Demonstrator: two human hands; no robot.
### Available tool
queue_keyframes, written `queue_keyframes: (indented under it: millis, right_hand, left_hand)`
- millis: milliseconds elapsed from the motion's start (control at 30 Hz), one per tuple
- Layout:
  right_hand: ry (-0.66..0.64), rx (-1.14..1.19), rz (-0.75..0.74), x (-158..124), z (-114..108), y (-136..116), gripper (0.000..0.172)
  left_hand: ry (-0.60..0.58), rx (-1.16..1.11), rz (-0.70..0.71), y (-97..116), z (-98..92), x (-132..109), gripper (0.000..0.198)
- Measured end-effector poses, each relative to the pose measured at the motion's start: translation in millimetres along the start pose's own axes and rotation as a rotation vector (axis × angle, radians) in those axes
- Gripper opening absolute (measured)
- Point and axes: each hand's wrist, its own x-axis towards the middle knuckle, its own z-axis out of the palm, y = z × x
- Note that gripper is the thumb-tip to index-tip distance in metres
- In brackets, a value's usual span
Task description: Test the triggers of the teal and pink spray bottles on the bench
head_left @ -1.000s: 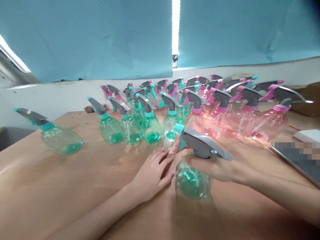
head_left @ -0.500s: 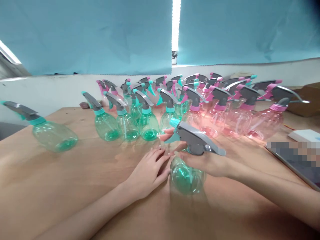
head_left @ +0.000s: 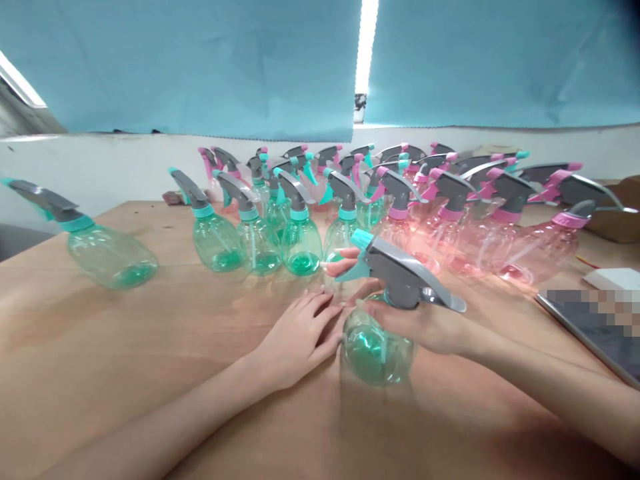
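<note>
A green see-through spray bottle (head_left: 377,347) with a grey trigger head (head_left: 400,277) stands on the wooden table (head_left: 125,353) in front of me. My right hand (head_left: 425,323) is wrapped round its neck under the trigger head, with a finger reaching up by the teal nozzle. My left hand (head_left: 300,337) lies flat on the table just left of the bottle, fingers stretched out and touching or nearly touching its side.
Several green spray bottles (head_left: 300,240) stand in a group behind, and several pink ones (head_left: 480,233) to their right. One green bottle (head_left: 107,253) stands apart at far left. A flat tablet-like object (head_left: 595,327) and a white box (head_left: 617,277) lie at right. Blue sheets hang behind.
My right hand has slid the held bottle a little away from me. My left hand has stayed flat beside it. The view has shifted slightly.
</note>
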Motion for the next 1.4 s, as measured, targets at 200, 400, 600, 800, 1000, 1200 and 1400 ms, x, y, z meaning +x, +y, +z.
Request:
queue_keyframes:
  millis: [200,400,600,800,1000,1200,1400]
  right_hand:
    - [0.005,0.005,0.003,0.3,0.3,-2.2,0.056]
    - [-0.012,0.025,-0.021,0.3,-0.2,-2.4,0.053]
    - [0.003,0.016,-0.016,0.7,0.3,-4.5,0.056]
    - [0.025,0.007,-0.007,-0.3,0.5,-2.3,0.053]
    - [0.052,-0.023,0.022,-0.3,-1.2,-5.8,0.049]
    - [0.163,-0.133,0.036,4.8,-11.9,-0.9,0.043]
    - [0.222,-0.177,0.048,8.0,-21.1,12.4,0.044]
  left_hand:
    - [-0.005,0.006,-0.011,-0.4,0.5,-1.2,0.036]
    - [-0.003,-0.002,0.001,-0.7,0.0,-0.7,0.037]
    - [-0.012,-0.019,-0.014,0.6,-1.2,0.1,0.036]
    - [-0.021,-0.013,-0.015,1.7,-2.6,0.8,0.035]
    - [-0.043,-0.003,-0.06,-1.1,0.9,-1.5,0.035]
    - [-0.059,0.008,-0.086,-0.6,1.3,-2.6,0.039]
    - [-0.053,0.001,-0.11,1.6,-0.6,-2.5,0.04]
